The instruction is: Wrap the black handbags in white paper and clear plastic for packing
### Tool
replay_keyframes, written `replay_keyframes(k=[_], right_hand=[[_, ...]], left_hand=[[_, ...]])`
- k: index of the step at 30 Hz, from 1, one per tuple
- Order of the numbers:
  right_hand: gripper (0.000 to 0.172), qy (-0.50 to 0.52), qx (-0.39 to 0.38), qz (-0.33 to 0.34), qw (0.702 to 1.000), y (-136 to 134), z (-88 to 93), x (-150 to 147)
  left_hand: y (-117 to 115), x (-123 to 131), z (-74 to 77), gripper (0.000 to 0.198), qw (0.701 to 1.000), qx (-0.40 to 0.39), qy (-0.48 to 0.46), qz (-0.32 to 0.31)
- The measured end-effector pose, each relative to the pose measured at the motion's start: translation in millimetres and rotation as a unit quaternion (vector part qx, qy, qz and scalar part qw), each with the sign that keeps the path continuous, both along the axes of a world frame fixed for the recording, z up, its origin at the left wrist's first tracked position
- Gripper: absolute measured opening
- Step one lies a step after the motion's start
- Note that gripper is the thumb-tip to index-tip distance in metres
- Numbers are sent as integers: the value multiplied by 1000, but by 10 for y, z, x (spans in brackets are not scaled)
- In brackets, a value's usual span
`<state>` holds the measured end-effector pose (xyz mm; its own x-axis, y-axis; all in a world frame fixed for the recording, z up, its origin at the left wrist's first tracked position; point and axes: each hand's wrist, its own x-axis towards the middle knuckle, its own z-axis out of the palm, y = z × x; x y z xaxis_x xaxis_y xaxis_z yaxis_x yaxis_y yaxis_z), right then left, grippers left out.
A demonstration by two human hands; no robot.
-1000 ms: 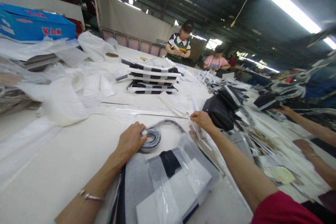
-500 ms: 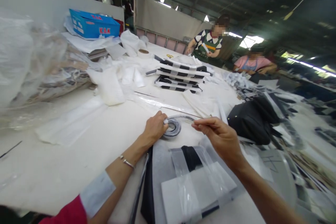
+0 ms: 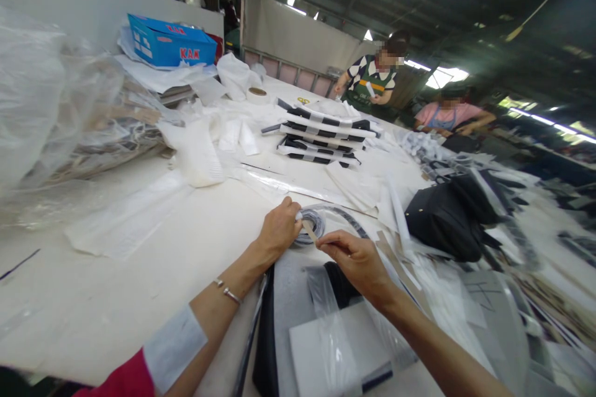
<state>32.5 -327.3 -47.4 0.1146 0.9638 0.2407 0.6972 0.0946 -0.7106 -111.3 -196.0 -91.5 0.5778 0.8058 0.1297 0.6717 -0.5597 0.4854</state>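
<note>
My left hand point(image 3: 280, 223) is closed at the left edge of a coiled grey-black strap point(image 3: 317, 220), with a small white piece at its fingertips. The coil lies flat on the table, and its loose end curves out to the right. My right hand point(image 3: 351, 254) pinches a narrow beige strip point(image 3: 309, 230) that crosses the middle of the coil towards my left fingers. Below both hands lies a black and grey bag point(image 3: 282, 310) with clear plastic wrapping and a white card point(image 3: 321, 347) on it.
Wrapped black-and-white bundles point(image 3: 326, 130) are stacked farther back. A blue box point(image 3: 172, 43) and clear plastic bags point(image 3: 37, 105) stand at left. At right are a black bag point(image 3: 447, 217) and strips of material. Two people work across the table.
My right hand has let go of the strap's loose end and moved left and down to the coil, where it now pinches a beige strip. My left hand stays at the coil.
</note>
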Motion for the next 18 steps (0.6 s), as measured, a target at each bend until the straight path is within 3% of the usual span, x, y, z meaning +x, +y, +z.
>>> replay_keyframes(k=[5, 10, 18], right_hand=[[8, 27, -25, -33, 999, 21, 39, -11], [7, 13, -9, -24, 1000, 76, 10, -16], [17, -165, 37, 39, 985, 200, -171, 11]], left_hand=[[-24, 5, 12, 20, 1000, 23, 0, -8], [-35, 13, 1, 20, 1000, 29, -2, -7], [-40, 12, 3, 18, 999, 28, -9, -22]])
